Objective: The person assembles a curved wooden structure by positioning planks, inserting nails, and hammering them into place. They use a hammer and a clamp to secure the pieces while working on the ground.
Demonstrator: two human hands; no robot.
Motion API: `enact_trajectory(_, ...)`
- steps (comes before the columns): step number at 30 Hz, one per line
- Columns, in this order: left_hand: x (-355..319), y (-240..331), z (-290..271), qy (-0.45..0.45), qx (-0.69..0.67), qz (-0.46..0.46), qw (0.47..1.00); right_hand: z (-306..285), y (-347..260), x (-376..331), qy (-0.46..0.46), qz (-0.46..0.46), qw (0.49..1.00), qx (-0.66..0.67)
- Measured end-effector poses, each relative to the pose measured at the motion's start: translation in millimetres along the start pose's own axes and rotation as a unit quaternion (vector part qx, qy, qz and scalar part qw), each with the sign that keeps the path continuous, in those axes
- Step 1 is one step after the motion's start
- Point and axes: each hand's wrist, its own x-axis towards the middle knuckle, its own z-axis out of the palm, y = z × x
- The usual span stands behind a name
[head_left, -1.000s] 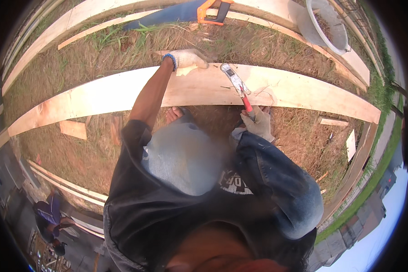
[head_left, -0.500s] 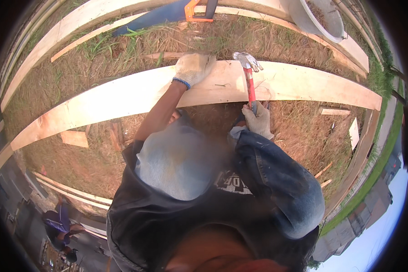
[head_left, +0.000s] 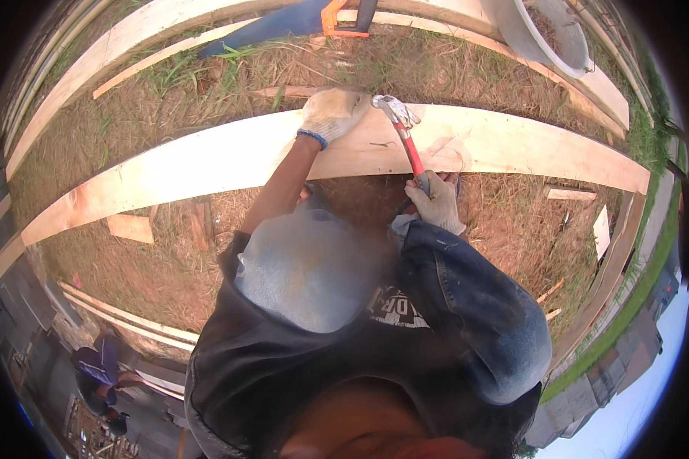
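Note:
A long pale wooden board [head_left: 207, 168] lies across in front of me, curved by the lens. My left hand [head_left: 333, 115], in a whitish knit glove with a blue cuff, is closed over the board's far edge; its fingertips are hidden. In my gloved right hand [head_left: 436, 200] is a claw hammer [head_left: 408, 145] with a red shaft and a dark grip, held by the end of its handle near the board's near edge. The hammer's metal head is over the board, just right of my left hand. A small dark mark shows on the wood below it.
Beyond the board lie a handsaw [head_left: 283, 24] with an orange-and-black handle, more long timbers [head_left: 122, 44] and a grey bucket [head_left: 540, 38]. Wood offcuts [head_left: 130, 228] are scattered on dry grass. Another person [head_left: 99, 375] is at the lower left.
The hammer head has swung left, closer to my left hand, and its handle now leans more. My left hand keeps its place on the board. The whole view has shifted slightly.

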Motion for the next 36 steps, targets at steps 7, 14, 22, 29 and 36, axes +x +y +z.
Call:
enact_trajectory(7, 15.3, -42.4, -22.0, -0.169, -0.198, 0.089, 0.961, -1.9, -7.5, 5.2, -0.003, -0.034, 0.999, 0.005)
enact_trajectory(14, 30.1, -44.2, -26.0, -0.259, -0.195, 0.028, 0.946, 0.6, -11.9, 8.6, -0.018, -0.016, 0.998, -0.058)
enact_trajectory(22, 38.8, -59.0, -10.1, -0.240, -0.180, 0.049, 0.953, -4.8, -19.1, 5.0, 0.043, -0.108, 0.993, 0.003)
enact_trajectory(29, 36.0, -54.1, -21.4, -0.266, -0.176, 0.041, 0.947, 6.6, -13.1, 10.1, -0.020, 0.000, 0.999, -0.050)
enact_trajectory(36, 45.3, -62.0, -6.8, -0.254, -0.170, 0.060, 0.950, 8.2, -1.3, 8.7, 0.012, -0.036, 0.999, -0.014)
